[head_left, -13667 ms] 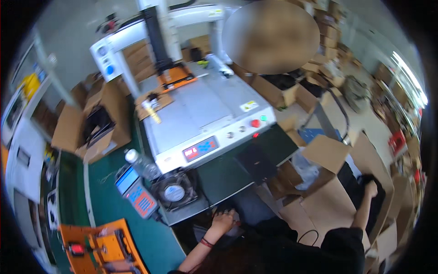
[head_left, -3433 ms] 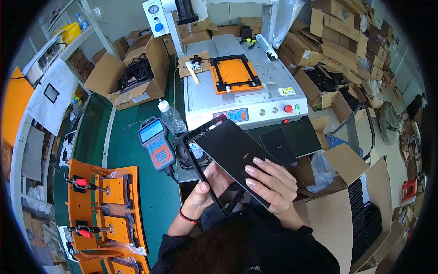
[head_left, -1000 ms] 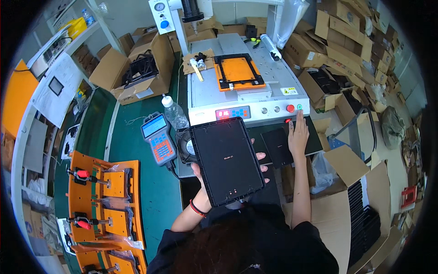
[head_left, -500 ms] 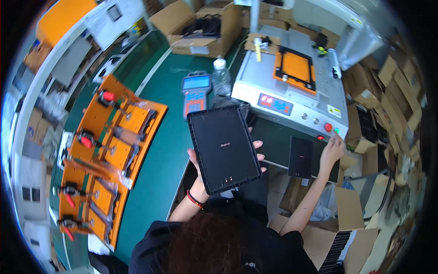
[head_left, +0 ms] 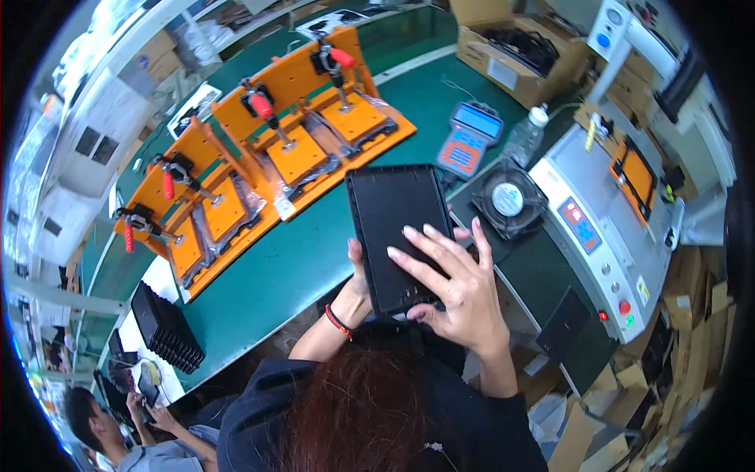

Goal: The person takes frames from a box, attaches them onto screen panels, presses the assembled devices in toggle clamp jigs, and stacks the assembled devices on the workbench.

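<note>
A black rectangular panel (head_left: 389, 208) with a raised rim, like a tablet's back cover, is held up in front of me. My left hand (head_left: 357, 289) grips it from beneath, the thumb on its left edge and fingertips showing past the right edge. My right hand (head_left: 465, 293) lies over the panel's lower right, its fingers spread and touching the dark face. A second thin black panel (head_left: 563, 325) rests on the green surface to the right. Just beyond the held panel stands a round black fan (head_left: 508, 200) with a pale hub.
Orange clamp fixtures (head_left: 296, 157) with red handles line the left of the green table (head_left: 259, 303). A handheld device (head_left: 469, 140), a clear bottle (head_left: 528, 135) and a grey machine (head_left: 595, 220) stand right. Black panels (head_left: 165, 329) are stacked left; a co-worker (head_left: 169, 440) is beyond.
My right hand has come from the machine's front buttons onto the held panel. The view has swung left, bringing the stack and co-worker into sight. My left hand keeps its grip.
</note>
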A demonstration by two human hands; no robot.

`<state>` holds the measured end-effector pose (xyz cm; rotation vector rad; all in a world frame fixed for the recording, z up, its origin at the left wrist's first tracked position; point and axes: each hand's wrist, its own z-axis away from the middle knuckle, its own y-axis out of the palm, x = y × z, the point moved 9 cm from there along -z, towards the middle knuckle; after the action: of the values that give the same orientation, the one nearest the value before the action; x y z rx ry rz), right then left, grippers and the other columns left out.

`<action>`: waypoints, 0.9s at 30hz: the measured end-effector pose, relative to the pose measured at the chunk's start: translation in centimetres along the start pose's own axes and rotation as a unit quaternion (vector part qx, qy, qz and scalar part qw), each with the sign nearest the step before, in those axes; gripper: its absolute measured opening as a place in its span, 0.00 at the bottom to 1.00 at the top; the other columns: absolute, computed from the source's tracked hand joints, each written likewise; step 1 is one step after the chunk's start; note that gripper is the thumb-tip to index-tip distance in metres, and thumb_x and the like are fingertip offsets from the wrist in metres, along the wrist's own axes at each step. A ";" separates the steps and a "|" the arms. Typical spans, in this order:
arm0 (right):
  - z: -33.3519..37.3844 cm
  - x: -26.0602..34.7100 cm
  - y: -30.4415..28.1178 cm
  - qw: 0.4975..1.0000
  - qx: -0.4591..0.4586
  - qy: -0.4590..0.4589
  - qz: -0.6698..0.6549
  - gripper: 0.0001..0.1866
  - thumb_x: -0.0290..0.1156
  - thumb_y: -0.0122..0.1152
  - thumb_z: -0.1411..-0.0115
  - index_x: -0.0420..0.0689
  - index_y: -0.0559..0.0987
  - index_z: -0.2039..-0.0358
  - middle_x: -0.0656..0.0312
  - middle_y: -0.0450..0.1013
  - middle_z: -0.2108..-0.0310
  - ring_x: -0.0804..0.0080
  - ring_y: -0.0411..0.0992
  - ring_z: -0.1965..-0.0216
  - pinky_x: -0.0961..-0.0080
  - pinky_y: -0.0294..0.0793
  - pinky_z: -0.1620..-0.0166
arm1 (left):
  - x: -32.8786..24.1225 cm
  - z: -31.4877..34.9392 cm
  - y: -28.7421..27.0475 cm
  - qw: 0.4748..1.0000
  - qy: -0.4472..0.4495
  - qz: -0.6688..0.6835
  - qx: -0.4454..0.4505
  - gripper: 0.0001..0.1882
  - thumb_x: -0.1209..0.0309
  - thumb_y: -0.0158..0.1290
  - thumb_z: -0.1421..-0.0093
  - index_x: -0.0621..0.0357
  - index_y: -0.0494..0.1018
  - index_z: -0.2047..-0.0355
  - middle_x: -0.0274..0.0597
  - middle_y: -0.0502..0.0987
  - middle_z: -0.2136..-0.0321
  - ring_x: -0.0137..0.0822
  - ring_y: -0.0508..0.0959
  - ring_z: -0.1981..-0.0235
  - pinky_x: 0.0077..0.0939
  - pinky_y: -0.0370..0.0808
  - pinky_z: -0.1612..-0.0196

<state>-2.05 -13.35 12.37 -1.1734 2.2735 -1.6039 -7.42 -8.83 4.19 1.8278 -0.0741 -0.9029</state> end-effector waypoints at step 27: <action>-3.7 -0.2 19.6 0.382 0.010 0.316 -0.868 0.17 0.43 0.41 0.31 0.43 0.70 0.54 0.69 0.66 0.66 0.81 0.56 0.71 0.83 0.59 0.62 | -14.3 2.6 -6.6 0.933 0.191 -0.303 0.023 0.71 0.34 0.67 0.72 0.60 0.45 0.35 0.56 0.52 0.37 0.51 0.58 0.37 0.46 0.61 0.39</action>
<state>-13.91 -7.80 -2.66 -3.9317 -0.2210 -2.3992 -21.51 -1.52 6.06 2.0754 0.7557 -0.9367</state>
